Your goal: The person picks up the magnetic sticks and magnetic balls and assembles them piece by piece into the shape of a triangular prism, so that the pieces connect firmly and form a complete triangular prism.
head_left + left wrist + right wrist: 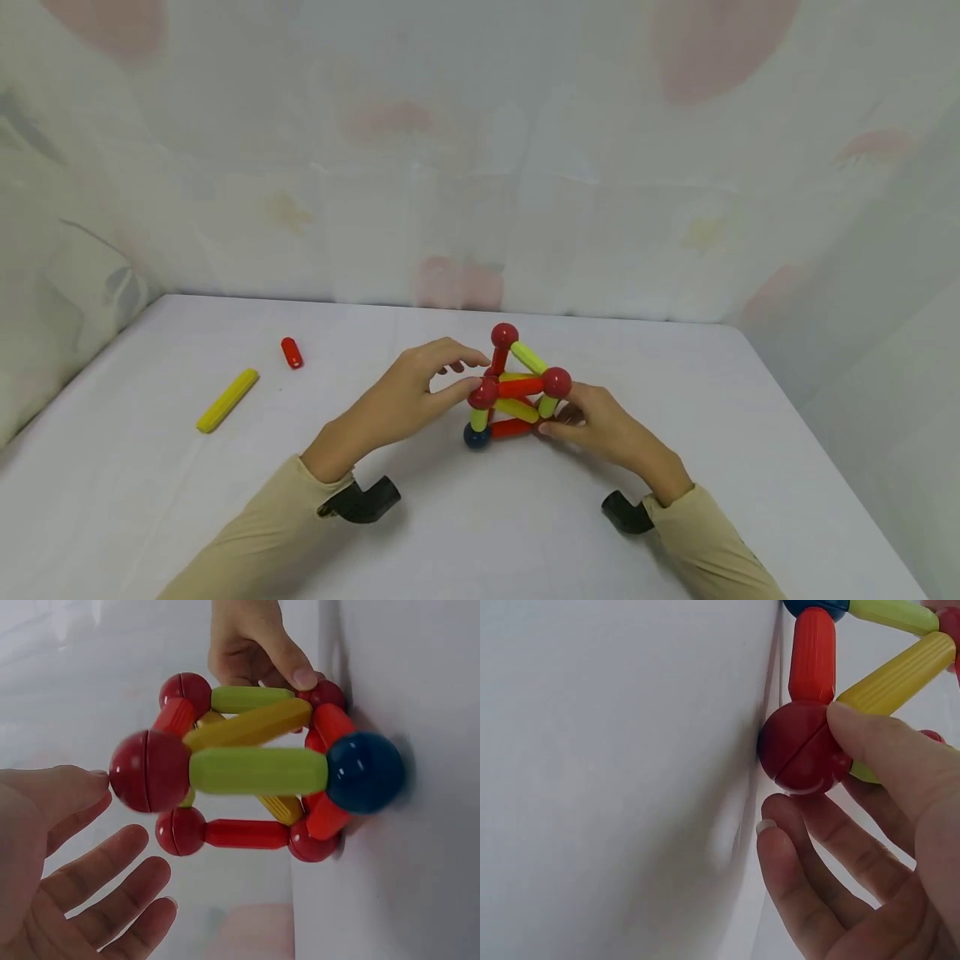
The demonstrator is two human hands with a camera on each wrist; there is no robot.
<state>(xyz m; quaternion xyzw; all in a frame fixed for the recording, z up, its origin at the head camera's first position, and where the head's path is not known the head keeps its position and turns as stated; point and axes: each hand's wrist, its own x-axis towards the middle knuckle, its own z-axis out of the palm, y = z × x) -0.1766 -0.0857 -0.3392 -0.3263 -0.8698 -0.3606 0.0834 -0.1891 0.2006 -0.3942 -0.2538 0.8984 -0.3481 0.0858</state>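
A small frame of coloured magnetic rods and balls stands on the table between both hands. Red balls mark its upper corners, and a dark blue ball [477, 436] sits at the near lower left. My left hand [405, 392] is at the frame's left side, its thumb tip touching an upper red ball [150, 772] while the fingers spread loosely beside it. On the right, my right hand [600, 429] pinches a lower red ball [802, 750] between thumb and fingers. A light green rod [259, 770] joins the near upper red ball to the blue one. Yellow rods run diagonally across faces.
Apart from the frame, a long yellow rod [228, 401] and a short red rod [292, 352] lie on the left of the white table [525, 533]. A patterned curtain [480, 167] hangs behind. Black curved pieces [365, 500] stick out at both cuffs.
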